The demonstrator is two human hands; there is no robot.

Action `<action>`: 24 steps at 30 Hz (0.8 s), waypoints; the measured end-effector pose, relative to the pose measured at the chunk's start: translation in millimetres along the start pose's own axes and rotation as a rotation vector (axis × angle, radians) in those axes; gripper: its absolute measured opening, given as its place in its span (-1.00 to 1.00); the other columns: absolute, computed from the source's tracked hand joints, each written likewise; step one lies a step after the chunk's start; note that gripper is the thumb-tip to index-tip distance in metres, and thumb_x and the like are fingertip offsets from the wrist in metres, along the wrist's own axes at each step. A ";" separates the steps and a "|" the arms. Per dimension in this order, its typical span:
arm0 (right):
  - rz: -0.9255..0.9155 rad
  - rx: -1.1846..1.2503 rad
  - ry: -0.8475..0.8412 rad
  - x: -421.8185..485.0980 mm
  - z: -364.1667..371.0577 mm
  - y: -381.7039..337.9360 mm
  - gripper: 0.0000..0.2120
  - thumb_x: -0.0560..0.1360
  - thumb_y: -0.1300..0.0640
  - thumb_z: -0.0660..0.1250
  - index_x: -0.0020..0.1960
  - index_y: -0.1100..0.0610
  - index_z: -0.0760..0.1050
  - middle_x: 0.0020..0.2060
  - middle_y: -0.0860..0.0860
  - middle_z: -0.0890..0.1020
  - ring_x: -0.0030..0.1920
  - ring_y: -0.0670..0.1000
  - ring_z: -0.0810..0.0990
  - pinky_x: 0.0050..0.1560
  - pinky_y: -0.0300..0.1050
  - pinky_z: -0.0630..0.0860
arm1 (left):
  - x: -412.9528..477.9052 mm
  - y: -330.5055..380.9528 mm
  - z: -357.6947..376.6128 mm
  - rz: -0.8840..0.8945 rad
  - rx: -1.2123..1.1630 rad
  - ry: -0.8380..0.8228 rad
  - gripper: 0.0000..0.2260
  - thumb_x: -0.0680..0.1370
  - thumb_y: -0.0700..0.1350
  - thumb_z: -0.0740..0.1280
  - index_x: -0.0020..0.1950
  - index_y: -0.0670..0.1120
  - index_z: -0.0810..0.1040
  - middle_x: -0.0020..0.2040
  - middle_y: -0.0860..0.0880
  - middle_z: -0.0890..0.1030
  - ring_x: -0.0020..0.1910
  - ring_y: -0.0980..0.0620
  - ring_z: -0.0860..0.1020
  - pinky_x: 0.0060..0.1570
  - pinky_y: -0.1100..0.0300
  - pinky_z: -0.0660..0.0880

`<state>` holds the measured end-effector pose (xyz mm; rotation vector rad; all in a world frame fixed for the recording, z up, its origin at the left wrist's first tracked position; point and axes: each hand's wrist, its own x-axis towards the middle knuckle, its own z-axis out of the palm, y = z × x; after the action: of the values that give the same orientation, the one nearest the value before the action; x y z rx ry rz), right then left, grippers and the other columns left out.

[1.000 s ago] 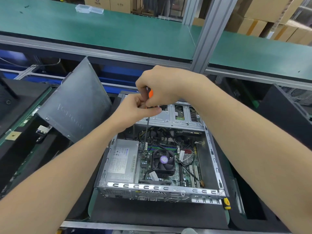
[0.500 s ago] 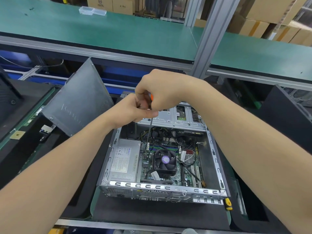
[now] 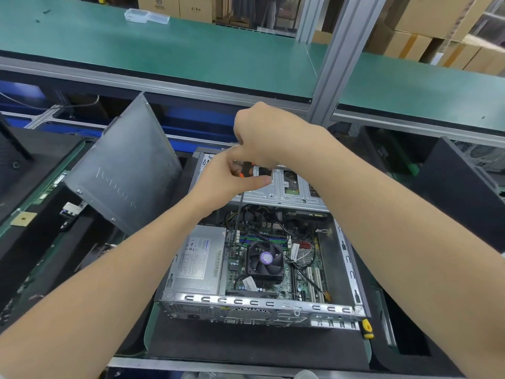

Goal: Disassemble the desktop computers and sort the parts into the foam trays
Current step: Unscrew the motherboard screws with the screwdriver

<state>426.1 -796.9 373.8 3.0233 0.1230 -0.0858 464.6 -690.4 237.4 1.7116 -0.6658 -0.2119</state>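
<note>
Head cam: right hand (image 3: 262, 135) had its fingers curled tight round the top of an orange-and-black screwdriver (image 3: 247, 169), while left hand (image 3: 226, 179) pinched the handle lower down w/ thumb & fingers. Shaft ran nearly straight down into the open desktop computer (image 3: 246, 300), tip at the motherboard just beside the PSU (image 3: 199, 258), near the CPU fan (image 3: 265, 259). PC sat on the black-matted table (image 3: 246, 348), w/ a grey side panel (image 3: 123, 170) leaning tilted just left of it.

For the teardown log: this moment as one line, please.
phase: disassembly | right hand: grips screwdriver handle | left hand: holds handle lower | tip: at motherboard, between power supply and fan | case: open
</note>
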 end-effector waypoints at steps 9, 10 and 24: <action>-0.239 -0.028 -0.094 -4.7 -14.2 3.4 -0.75 0.41 0.35 0.36 -0.14 0.00 0.60 -0.24 -0.10 0.57 -0.14 0.05 0.58 -0.34 -0.17 0.36 | 1.7 1.3 -23.7 -0.016 -0.034 -0.172 -0.80 0.54 -0.03 0.51 -0.11 -0.15 0.64 -0.43 -0.02 0.15 -0.44 0.01 0.17 -0.37 0.19 0.24; -0.253 -0.025 -0.097 -4.5 -14.3 2.3 -0.73 0.40 0.38 0.34 -0.13 0.02 0.61 -0.25 -0.10 0.57 -0.16 0.04 0.57 -0.36 -0.18 0.34 | 2.7 1.0 -26.7 -0.025 -0.045 -0.192 -0.68 0.53 -0.02 0.51 -0.12 -0.27 0.57 -0.42 -0.09 0.16 -0.44 -0.01 0.17 -0.39 0.19 0.23; -0.315 0.164 0.057 -0.1 -2.9 -1.5 -0.90 0.53 0.01 0.33 -0.12 0.01 0.52 -0.25 -0.15 0.52 -0.12 0.02 0.56 -0.13 -0.10 0.49 | 4.5 3.7 -23.3 -0.035 0.008 -0.107 -0.52 0.36 0.10 0.59 -0.02 -0.26 0.57 -0.32 -0.15 0.44 -0.38 0.05 0.34 -0.39 0.12 0.29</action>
<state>426.0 -795.1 376.5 3.1406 0.6258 -0.0387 478.3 -673.6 247.8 1.7294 -0.7161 -0.3277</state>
